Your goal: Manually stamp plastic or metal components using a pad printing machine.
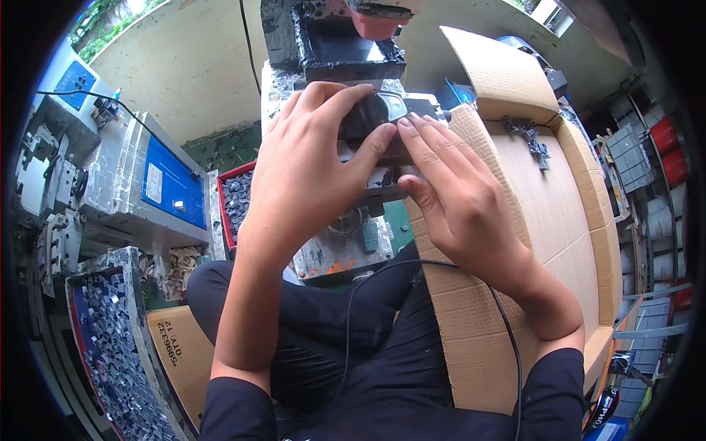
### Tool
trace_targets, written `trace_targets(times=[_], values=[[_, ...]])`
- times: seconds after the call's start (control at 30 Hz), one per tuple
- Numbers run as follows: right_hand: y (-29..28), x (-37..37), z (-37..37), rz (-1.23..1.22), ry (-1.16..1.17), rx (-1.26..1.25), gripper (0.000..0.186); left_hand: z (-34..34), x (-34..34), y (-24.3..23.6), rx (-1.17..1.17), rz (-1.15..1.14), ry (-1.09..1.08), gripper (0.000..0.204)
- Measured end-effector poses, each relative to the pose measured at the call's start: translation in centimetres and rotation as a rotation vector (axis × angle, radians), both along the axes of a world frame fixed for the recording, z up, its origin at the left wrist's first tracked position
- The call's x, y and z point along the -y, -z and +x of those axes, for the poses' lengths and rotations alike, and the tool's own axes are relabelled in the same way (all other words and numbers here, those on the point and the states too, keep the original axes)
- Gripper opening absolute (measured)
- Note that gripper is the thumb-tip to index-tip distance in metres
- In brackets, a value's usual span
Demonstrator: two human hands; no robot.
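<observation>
At the machine in front of me, my left hand (312, 158) is closed around a small black part with a silver-grey end (395, 106). Thumb and index finger lie on either side of it, and the palm hides some of it. My right hand (467, 195) has its fingers stretched out, their tips close by the grey end; whether they touch it I cannot tell. Beyond the hands is a black, ink-smeared tray (351, 73) of the machine. Over that tray hangs a pink pad (373, 26).
An open cardboard box (471, 323) stands at my right, with a few dark parts (531, 140) on it. Small dark pieces fill a red-rimmed tray (224, 213) and a bigger bin (121, 345) at left. A black cable (434, 262) crosses my lap. A blue-panelled machine (173, 180) stands left.
</observation>
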State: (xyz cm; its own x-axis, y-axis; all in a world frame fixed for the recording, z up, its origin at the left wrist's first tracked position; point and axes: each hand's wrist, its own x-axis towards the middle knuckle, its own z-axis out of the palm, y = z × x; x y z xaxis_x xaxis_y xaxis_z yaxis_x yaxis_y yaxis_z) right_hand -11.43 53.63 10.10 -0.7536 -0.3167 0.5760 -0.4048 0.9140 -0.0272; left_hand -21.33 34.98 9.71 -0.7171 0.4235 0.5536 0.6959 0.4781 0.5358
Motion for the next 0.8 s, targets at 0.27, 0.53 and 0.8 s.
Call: trace_targets(times=[0.27, 0.53, 0.8], values=[[-0.23, -0.01, -0.35, 0.019, 0.017, -0.031, 0.044, 0.01, -0.05, -0.10, 0.003, 0.007, 0.020, 0.047], [-0.91, 0.70, -0.16, -0.002, 0.024, 0.014, 0.041, -0.11, -0.07, -0.08, 0.064, 0.062, 0.031, 0.048], [-0.96, 0.75, -0.37, 0.029, 0.023, 0.009, 0.039, -0.45, -0.21, 0.24, 0.029, 0.072, 0.046, 0.046]])
